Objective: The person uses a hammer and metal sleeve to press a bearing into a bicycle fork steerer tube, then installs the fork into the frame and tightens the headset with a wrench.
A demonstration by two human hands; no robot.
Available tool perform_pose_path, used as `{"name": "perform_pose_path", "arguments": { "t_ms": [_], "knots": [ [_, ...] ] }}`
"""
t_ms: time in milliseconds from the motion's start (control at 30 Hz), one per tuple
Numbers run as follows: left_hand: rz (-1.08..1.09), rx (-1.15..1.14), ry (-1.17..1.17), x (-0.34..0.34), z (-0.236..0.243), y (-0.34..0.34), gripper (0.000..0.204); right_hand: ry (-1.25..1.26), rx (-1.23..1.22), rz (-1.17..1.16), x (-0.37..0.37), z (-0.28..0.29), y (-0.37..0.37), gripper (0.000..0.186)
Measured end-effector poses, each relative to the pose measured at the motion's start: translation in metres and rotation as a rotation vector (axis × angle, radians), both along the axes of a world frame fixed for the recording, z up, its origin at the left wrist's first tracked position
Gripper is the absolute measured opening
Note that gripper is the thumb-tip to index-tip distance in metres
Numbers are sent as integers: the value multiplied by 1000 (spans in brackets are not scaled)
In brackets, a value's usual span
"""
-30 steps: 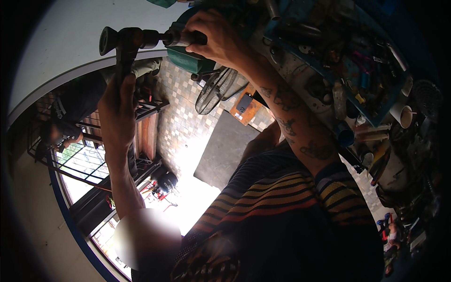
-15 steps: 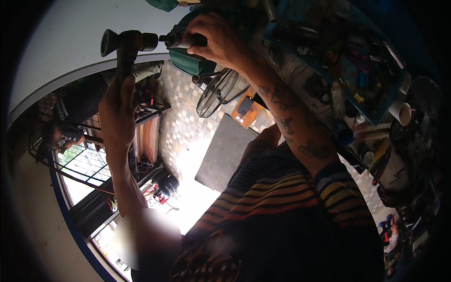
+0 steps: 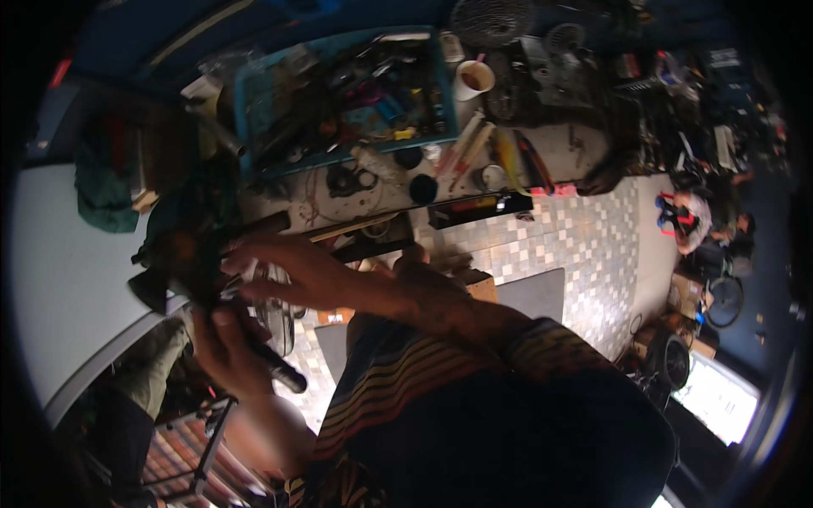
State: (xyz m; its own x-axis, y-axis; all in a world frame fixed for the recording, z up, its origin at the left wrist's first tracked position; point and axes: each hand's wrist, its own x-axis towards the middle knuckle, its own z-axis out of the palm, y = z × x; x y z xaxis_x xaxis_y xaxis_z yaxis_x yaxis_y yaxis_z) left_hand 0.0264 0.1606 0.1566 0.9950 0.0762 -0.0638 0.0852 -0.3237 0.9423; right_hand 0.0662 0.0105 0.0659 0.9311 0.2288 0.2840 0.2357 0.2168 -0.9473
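Note:
My left hand (image 3: pixel 224 347) is wrapped round the dark handle of a hammer (image 3: pixel 284 370). The hammer's head, with a flared end, points up and left and blurs against the dark green vise (image 3: pixel 182 241). Just right of the vise is my right hand (image 3: pixel 292 271), its fingers stretched toward the vise and apart, somewhat smeared by motion. I see nothing held in it. A dark bar (image 3: pixel 267 226) sticks out above the right hand's fingers; whether it belongs to the vise I cannot tell. The cylindrical metal piece is not distinguishable now.
A blue tray (image 3: pixel 241 110) heaped with tools and parts lies on the cluttered bench. Beside it stand a cup (image 3: pixel 472 80) and several tubes. A fan (image 3: pixel 278 313) is below my right wrist. Another person (image 3: pixel 690 216) sits at the far right.
The view has swung to the right. My right hand has let go of the cylindrical metal piece, and its fingers have opened. The left hand keeps the hammer, now tilted the other way.

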Motion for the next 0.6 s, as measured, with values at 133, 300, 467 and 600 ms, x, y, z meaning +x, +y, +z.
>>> {"name": "perform_pose_path", "arguments": {
  "t_ms": [133,300,467,600],
  "knots": [
    [-458,89,-241,0,-13,-59,46,305,17,-413,-81,24,-48,44],
    [-182,350,-495,60,5,-5,35,661,9,-998,-130,9,-193,28],
    [278,1114,-438,158,2,95,50,512,-657,-1324,-176,-30,-379,34],
    [318,1101,-512,153,-16,103,55,478,-1045,-1308,-180,-81,-507,36]
  ]
}}
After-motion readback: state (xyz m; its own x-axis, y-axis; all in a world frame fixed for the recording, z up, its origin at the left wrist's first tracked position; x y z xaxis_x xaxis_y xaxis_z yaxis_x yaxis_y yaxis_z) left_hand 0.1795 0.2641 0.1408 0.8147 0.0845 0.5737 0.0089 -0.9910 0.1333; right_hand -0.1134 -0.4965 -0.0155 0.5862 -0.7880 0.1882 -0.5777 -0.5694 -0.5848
